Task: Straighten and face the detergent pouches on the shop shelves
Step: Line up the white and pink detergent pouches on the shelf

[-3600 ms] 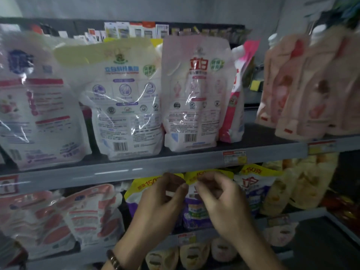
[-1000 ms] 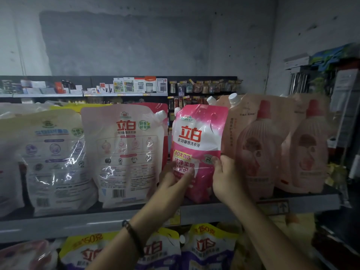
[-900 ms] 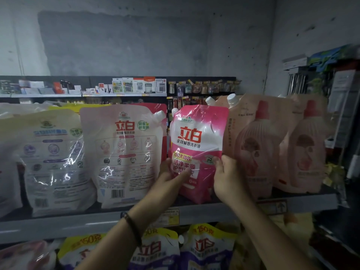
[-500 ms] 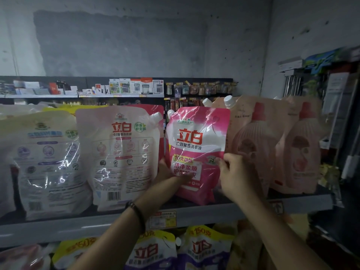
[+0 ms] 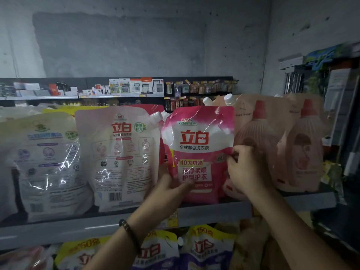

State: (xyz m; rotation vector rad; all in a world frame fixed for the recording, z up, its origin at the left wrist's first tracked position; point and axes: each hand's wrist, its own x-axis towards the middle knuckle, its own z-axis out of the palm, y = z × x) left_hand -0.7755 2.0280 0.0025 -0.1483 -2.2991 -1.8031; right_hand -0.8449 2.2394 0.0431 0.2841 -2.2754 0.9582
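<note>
Head view: the pink pouch [image 5: 196, 145] stands upright on the shelf [image 5: 292, 201], front out, so it looks faced. The left hand [image 5: 171, 190] grips its lower left edge and the right hand [image 5: 243, 170] pinches its right edge. To its left, the white pouch [image 5: 120, 152] and pale pouch [image 5: 44, 162] show their backs, probably left to turn

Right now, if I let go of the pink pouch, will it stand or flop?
The pink pouch probably sags: its film is creased, and the left hand and right hand grip its sides. The glossy sheen suggests slipperiness. It looks filled, so likely heavy for its size.
</note>
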